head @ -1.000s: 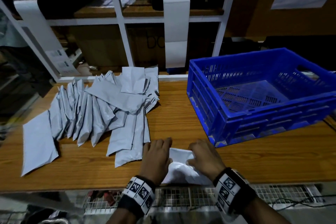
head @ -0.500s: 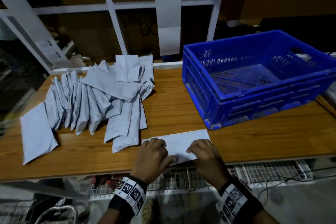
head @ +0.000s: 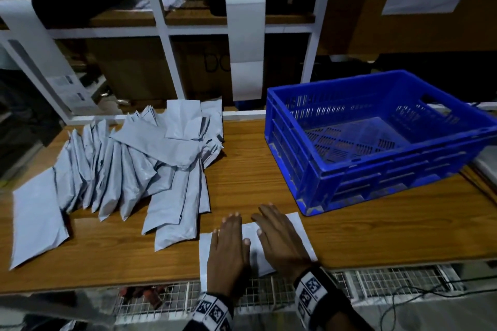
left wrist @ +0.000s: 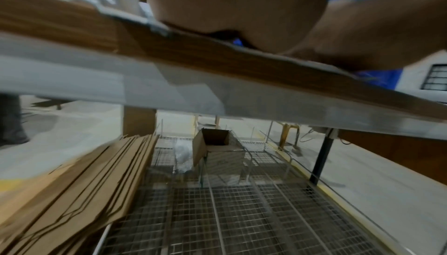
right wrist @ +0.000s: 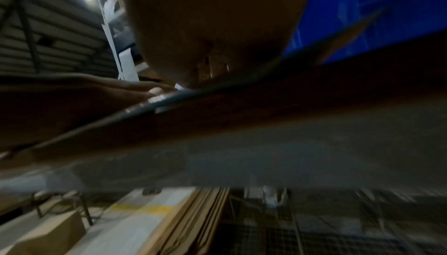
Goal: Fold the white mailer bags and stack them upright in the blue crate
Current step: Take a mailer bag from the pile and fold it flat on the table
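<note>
A: What sits at the left of the frame?

B: A loose heap of white mailer bags (head: 129,166) fanned over the wooden table (head: 376,231), one bag lying apart at the far left edge.

A: And lower centre?

B: One mailer bag (head: 298,226) lies flat at the table's near edge, its near end hanging over the edge. The left hand (head: 228,252) rests palm-down on it, fingers straight and together. Just right of it, the right hand (head: 279,239) also lies flat on the bag, fingers spread.

A: Is either hand pinching it?

B: No, both press it flat.

A: The right side?

B: The blue crate (head: 347,183) stands on the table, no bags in it, near the bag's far corner but apart from it.
</note>
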`<state>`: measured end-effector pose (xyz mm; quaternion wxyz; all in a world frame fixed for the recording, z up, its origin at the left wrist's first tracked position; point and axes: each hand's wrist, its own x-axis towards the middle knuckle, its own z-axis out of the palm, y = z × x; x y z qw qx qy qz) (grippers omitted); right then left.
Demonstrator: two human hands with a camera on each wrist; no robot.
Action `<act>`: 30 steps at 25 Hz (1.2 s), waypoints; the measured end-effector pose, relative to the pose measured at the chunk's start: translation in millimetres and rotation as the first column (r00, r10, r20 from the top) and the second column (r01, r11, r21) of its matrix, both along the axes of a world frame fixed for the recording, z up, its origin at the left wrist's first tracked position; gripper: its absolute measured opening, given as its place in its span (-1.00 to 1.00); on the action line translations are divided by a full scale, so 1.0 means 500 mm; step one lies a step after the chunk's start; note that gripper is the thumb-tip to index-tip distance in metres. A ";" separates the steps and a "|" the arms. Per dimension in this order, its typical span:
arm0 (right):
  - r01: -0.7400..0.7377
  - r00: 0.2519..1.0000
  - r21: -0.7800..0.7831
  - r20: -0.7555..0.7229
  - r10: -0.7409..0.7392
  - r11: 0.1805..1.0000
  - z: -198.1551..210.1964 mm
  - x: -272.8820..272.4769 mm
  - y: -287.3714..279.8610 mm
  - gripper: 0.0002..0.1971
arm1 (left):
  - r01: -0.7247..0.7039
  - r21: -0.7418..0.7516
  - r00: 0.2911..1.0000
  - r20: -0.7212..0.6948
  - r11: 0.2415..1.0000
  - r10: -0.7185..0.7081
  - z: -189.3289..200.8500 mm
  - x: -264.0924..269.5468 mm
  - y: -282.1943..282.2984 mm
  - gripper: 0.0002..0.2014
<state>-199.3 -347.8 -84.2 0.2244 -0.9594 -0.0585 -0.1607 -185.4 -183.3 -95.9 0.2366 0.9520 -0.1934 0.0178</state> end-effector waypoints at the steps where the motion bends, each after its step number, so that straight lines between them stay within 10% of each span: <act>1: -0.026 1.000 -0.114 0.007 0.027 0.993 -0.009 0.000 -0.002 -0.54 | 0.038 0.075 0.999 -0.029 0.996 -0.036 0.001 0.003 0.005 -0.43; 5: -0.005 1.000 -0.352 -0.028 -0.005 0.936 -0.033 -0.013 -0.024 -0.47 | 0.080 0.195 0.997 -0.015 0.978 -0.078 0.015 0.022 0.026 -0.45; 14: 0.325 0.942 -0.242 -0.004 -0.336 0.914 -0.031 -0.084 -0.029 -0.41 | 0.123 0.247 0.990 0.031 0.961 -0.135 -0.001 0.061 0.059 -0.44; 20: 0.241 0.969 -0.054 -0.051 -0.243 0.969 0.030 -0.011 0.106 -0.47 | 0.151 0.273 0.986 0.032 0.950 -0.166 0.001 0.068 0.061 -0.44; 30: 0.211 0.959 -0.286 -0.126 -0.255 0.935 -0.018 -0.051 0.035 -0.37 | 0.154 0.250 0.986 0.028 0.956 -0.166 -0.003 0.069 0.071 -0.45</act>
